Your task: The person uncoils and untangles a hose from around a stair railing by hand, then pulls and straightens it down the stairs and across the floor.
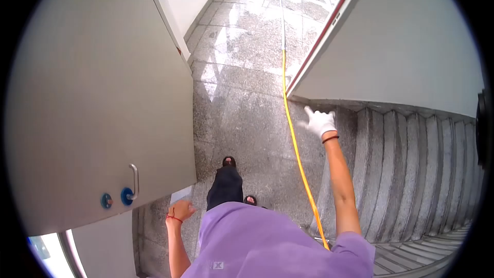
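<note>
My right hand point(320, 122), in a white glove, reaches forward with its fingers spread, holding nothing. It is above the floor near the foot of the stairs, just right of a yellow hose point(294, 136). The hose runs along the floor from beside my body and joins a pale length of hose point(283, 28) farther off. My left hand point(181, 209) is bare and low at my side, near the bottom edge of the large door. Its fingers look curled in, and no held thing shows, though the palm is hidden.
A grey-beige door point(103, 103) with a metal handle point(135, 181) stands at my left. On the right are another door leaf point(381, 36) and stone stairs point(406, 170). The speckled floor point(236, 108) leads through the doorway, with bright, wet-looking patches farther ahead.
</note>
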A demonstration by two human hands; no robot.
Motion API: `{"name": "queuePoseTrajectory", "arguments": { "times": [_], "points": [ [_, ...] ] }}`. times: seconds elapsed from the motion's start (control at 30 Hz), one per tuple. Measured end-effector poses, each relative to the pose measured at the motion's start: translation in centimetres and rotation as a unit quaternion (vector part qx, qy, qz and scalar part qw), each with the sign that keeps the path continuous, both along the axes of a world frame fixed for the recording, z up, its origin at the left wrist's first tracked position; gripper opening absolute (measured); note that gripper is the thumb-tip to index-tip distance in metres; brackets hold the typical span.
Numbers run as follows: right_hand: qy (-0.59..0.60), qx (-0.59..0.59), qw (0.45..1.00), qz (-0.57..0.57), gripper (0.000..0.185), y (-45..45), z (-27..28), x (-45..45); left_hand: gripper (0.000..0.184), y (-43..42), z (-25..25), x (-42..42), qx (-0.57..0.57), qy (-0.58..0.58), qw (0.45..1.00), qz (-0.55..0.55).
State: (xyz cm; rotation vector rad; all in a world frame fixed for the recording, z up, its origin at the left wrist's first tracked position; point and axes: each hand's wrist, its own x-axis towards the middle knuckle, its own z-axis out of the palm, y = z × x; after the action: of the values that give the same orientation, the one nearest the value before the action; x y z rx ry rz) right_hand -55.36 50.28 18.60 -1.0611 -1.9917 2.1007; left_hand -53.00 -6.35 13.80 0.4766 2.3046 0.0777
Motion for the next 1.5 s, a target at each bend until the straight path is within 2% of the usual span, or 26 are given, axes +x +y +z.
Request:
{"name": "queuePoseTrajectory", "arguments": {
  "times": [0.1, 0.13, 0.17, 0.2, 0.23, 0.27, 0.33, 0.37, 0.53, 0.57, 0.63, 0.7, 0.8, 0.9, 0.97, 1.03, 1.1, 1.17, 1.23, 1.27, 1.3, 1.33, 1.37, 1.4, 1.43, 1.5],
  "points": [
    [-0.017, 0.015, 0.990, 0.136, 0.084, 0.5, -7.1, -11.3, 0.031, -1.5, -3.7, -6.9, 0.084, 0.027, 0.994, 0.058],
    [0.051, -0.175, 0.981, 0.063, 0.087, 0.3, -7.4, -14.3, 0.031, -1.4, -4.4, -10.0, 0.082, 0.033, 0.992, 0.093],
    [0.116, -0.354, 0.928, -0.018, 0.090, 0.3, -7.1, -17.0, 0.031, -0.2, -4.8, -13.3, 0.081, 0.039, 0.988, 0.123],
    [0.110, -0.353, 0.929, -0.020, 0.090, 0.5, -7.5, -18.9, 0.029, 1.8, -4.9, -17.4, -0.052, 0.019, 0.996, 0.065],
    [0.193, -0.476, 0.855, -0.069, 0.090, 1.1, -7.8, -20.7, 0.030, 5.1, -3.0, -22.4, -0.080, 0.000, 0.995, 0.056],
    [0.276, -0.582, 0.756, -0.115, 0.091, 2.4, -7.4, -23.2, 0.030, 9.5, -0.9, -28.0, -0.106, -0.015, 0.993, 0.045],
    [0.309, -0.595, 0.729, -0.139, 0.091, 5.5, -6.2, -27.1, 0.025, 17.9, 2.0, -37.7, 0.094, 0.161, 0.982, 0.015],
    [0.342, -0.606, 0.703, -0.148, 0.090, 7.1, -5.3, -28.6, 0.023, 22.7, 3.2, -42.6, 0.099, 0.203, 0.973, -0.054],
    [0.363, -0.585, 0.707, -0.159, 0.095, 17.8, -2.1, -39.6, 0.026, 46.4, 7.9, -60.5, 0.269, 0.275, 0.887, -0.254],
    [0.372, -0.579, 0.709, -0.155, 0.095, 19.8, -2.3, -42.2, 0.026, 49.7, 8.0, -62.6, 0.276, 0.282, 0.882, -0.258],
    [0.377, -0.625, 0.670, -0.135, 0.095, 24.2, -2.7, -48.5, 0.026, 55.8, 8.7, -67.0, 0.381, 0.227, 0.857, -0.262],
    [0.332, -0.655, 0.666, -0.129, 0.095, 27.9, -5.1, -55.2, 0.030, 59.8, 8.6, -70.5, 0.416, 0.196, 0.862, -0.215],
    [0.183, -0.630, 0.740, -0.147, 0.091, 30.5, -2.9, -65.2, 0.034, 65.3, 10.5, -73.6, 0.476, 0.138, 0.866, -0.063],
    [0.143, -0.681, 0.718, -0.014, 0.084, 33.1, -1.8, -73.5, 0.038, 74.4, 12.2, -76.9, 0.531, 0.194, 0.824, -0.046],
    [0.141, -0.699, 0.697, 0.080, 0.077, 35.7, -0.6, -78.1, 0.046, 81.9, 11.1, -80.4, 0.505, 0.224, 0.821, -0.142],
    [0.168, -0.669, 0.718, 0.094, 0.075, 41.3, -0.5, -81.7, 0.053, 88.5, 8.3, -85.4, 0.479, 0.270, 0.811, -0.201],
    [0.212, -0.613, 0.758, 0.063, 0.073, 48.8, -0.4, -84.4, 0.058, 95.9, 8.3, -90.3, 0.490, 0.237, 0.789, -0.285],
    [0.260, -0.503, 0.825, 0.007, 0.071, 57.2, 0.5, -85.9, 0.060, 105.0, 9.8, -94.1, 0.513, 0.173, 0.765, -0.348],
    [0.292, -0.333, 0.895, -0.055, 0.069, 64.5, 0.9, -86.3, 0.063, 114.5, 10.6, -96.8, 0.527, 0.133, 0.736, -0.404],
    [0.299, -0.221, 0.924, -0.088, 0.068, 67.7, 1.2, -86.1, 0.066, 119.4, 11.3, -97.7, 0.547, 0.106, 0.693, -0.457],
    [0.301, -0.104, 0.940, -0.122, 0.067, 70.7, 1.4, -85.7, 0.068, 123.6, 11.8, -98.6, 0.562, 0.077, 0.647, -0.509],
    [0.302, -0.011, 0.941, -0.151, 0.066, 73.6, 1.9, -85.1, 0.068, 127.8, 11.9, -99.1, 0.558, 0.064, 0.640, -0.525],
    [0.299, 0.068, 0.934, -0.182, 0.065, 76.4, 2.5, -84.5, 0.071, 132.2, 12.0, -99.0, 0.567, 0.036, 0.595, -0.569],
    [0.305, 0.099, 0.924, -0.208, 0.064, 79.0, 3.3, -83.9, 0.073, 136.5, 12.1, -99.3, 0.575, 0.007, 0.547, -0.609],
    [0.322, 0.083, 0.914, -0.234, 0.063, 81.7, 4.2, -83.2, 0.073, 141.0, 12.4, -99.8, 0.572, -0.004, 0.535, -0.621],
    [0.402, -0.160, 0.861, -0.266, 0.059, 86.6, 8.2, -81.4, 0.067, 149.4, 12.7, -100.5, 0.560, 0.000, 0.521, -0.645]
  ]
}}
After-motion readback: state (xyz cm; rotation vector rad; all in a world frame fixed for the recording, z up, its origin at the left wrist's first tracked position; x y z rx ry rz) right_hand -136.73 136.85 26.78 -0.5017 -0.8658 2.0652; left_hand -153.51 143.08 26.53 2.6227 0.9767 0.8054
